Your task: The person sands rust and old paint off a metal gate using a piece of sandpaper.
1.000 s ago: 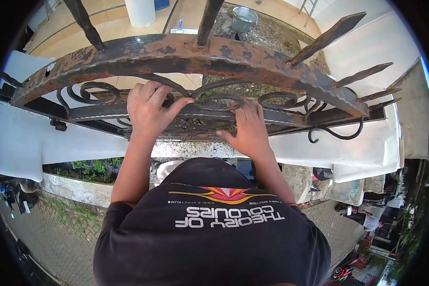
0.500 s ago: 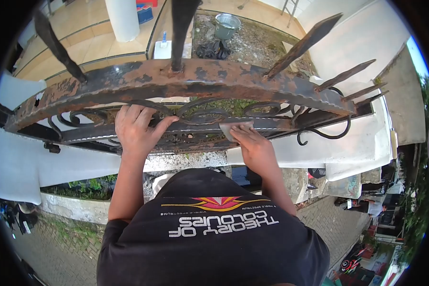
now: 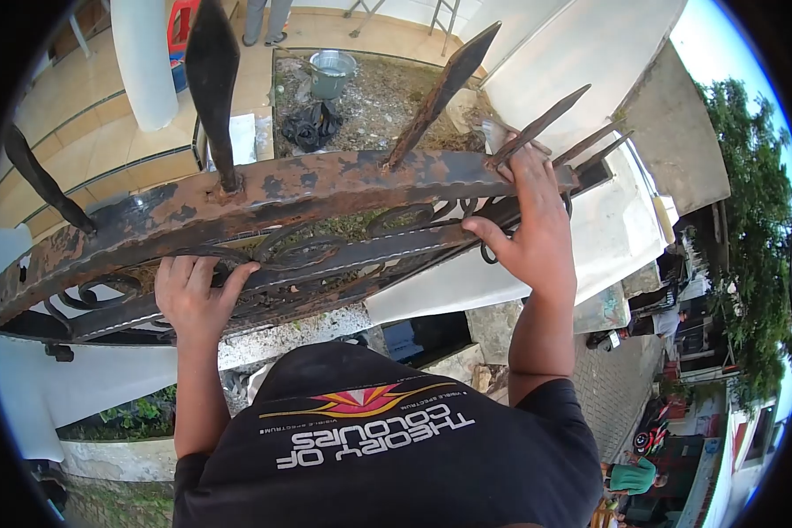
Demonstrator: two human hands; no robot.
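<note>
A wrought-iron gate top point(image 3: 326, 183) with a curved rail, spear points and scrollwork spans the view; its black paint is patchy over rusty brown. My left hand point(image 3: 194, 295) grips the lower bar point(image 3: 361, 246) beside the scrolls, its fingers over the far side and its thumb along the bar. At the right end of the curved rail is my right hand point(image 3: 537, 216), fingers reaching over the top between the spikes and thumb spread toward the lower bar. Under its fingertips shows part of a pale grey sheet of sandpaper point(image 3: 496, 137), mostly hidden by the hand.
Sharp spikes point(image 3: 444, 92) stick up along the rail. Beyond lie a bucket point(image 3: 330, 75), a black plastic bag point(image 3: 311, 126) and a white column point(image 3: 143, 66). Another person's legs point(image 3: 267, 19) stand on the tiles. A person in green point(image 3: 634, 476) is far off at lower right.
My right hand has moved from the lower bar, right and up to the curved rail's end, with the sandpaper. The view has turned right; my left hand keeps its grip on the bar.
</note>
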